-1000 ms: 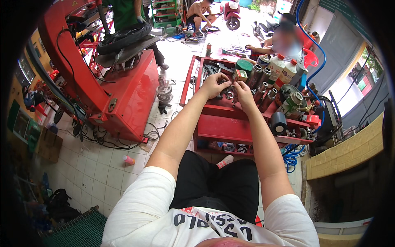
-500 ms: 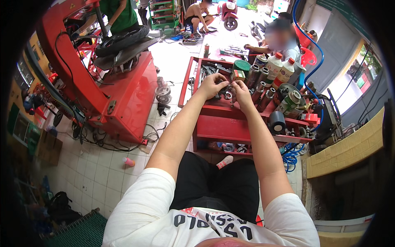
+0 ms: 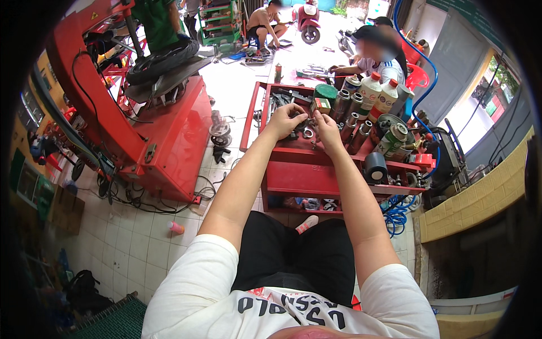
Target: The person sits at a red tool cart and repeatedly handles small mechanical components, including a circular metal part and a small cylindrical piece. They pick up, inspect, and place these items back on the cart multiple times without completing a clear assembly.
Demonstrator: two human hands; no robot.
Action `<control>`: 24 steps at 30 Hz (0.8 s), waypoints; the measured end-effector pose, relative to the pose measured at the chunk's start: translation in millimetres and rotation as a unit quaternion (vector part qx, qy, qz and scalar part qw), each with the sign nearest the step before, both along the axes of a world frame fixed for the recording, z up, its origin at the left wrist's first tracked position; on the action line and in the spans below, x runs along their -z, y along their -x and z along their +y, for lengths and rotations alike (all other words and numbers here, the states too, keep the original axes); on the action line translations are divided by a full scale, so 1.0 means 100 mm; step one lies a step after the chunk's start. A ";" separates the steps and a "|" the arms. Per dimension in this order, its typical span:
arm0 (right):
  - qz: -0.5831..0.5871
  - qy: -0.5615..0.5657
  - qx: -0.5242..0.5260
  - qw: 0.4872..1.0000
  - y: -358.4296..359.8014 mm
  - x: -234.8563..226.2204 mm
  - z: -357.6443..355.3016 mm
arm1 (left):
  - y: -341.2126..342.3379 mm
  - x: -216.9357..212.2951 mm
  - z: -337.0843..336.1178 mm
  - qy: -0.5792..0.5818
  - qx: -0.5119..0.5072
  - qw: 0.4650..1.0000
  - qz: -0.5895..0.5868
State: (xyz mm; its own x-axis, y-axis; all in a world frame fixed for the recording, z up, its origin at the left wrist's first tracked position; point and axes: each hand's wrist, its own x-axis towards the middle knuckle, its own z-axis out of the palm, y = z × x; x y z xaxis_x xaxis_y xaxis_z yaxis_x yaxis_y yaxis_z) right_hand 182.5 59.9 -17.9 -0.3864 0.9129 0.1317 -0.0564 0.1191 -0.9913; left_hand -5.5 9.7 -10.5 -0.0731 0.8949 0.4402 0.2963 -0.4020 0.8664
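Note:
My left hand [image 3: 287,121] and my right hand [image 3: 327,130] are raised over the top tray of a red tool cart [image 3: 298,176]. Their fingertips are pinched and almost meet. Anything between the fingers is too small to make out. Just below the fingertips, a metal ring [image 3: 308,134] lies among dark small parts in the tray. A small box [image 3: 320,105] stands right behind my right fingers, with a green-lidded tub [image 3: 326,92] beyond it. Metal cylinders [image 3: 341,104] are close to the right of that hand.
White bottles with red caps [image 3: 371,90], a green-and-white spray can [image 3: 393,138] and a dark cylinder [image 3: 375,168] crowd the cart's right side. A blue hose [image 3: 432,96] hangs there. At left stands a red tyre machine [image 3: 175,141] bearing a tyre [image 3: 164,61]. Other people work beyond.
The whole view has shifted slightly, moving the cart and both hands a little left in the picture. My hands keep nearly the same pinched pose. The white-shirted person at right has shifted posture.

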 end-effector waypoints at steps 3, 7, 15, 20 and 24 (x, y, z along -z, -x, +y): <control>-0.058 -0.043 0.018 0.997 0.03 0.00 -0.01 | 0.01 0.00 -0.02 0.009 -0.005 1.000 -0.005; -0.007 -0.069 0.002 0.998 0.05 0.01 -0.05 | 0.02 -0.01 -0.02 0.012 -0.010 1.000 -0.014; -0.025 0.001 0.001 1.000 -0.01 -0.02 -0.03 | -0.02 -0.08 -0.09 0.021 0.003 1.000 -0.006; -0.048 -0.057 -0.016 0.997 0.05 0.01 -0.05 | 0.02 -0.03 -0.05 0.011 0.005 1.000 -0.002; -0.024 -0.036 -0.032 0.999 0.06 -0.02 -0.11 | 0.04 -0.01 -0.04 0.014 0.005 1.000 0.002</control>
State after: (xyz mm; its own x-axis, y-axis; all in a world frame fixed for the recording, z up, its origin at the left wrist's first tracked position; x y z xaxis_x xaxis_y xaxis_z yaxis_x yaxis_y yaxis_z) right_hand 176.1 49.1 -16.0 -0.4503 0.8752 0.1767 -0.0186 0.1886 -0.9819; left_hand -9.2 6.1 -9.2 -0.0627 0.9073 0.4157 0.2959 -0.3809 0.8760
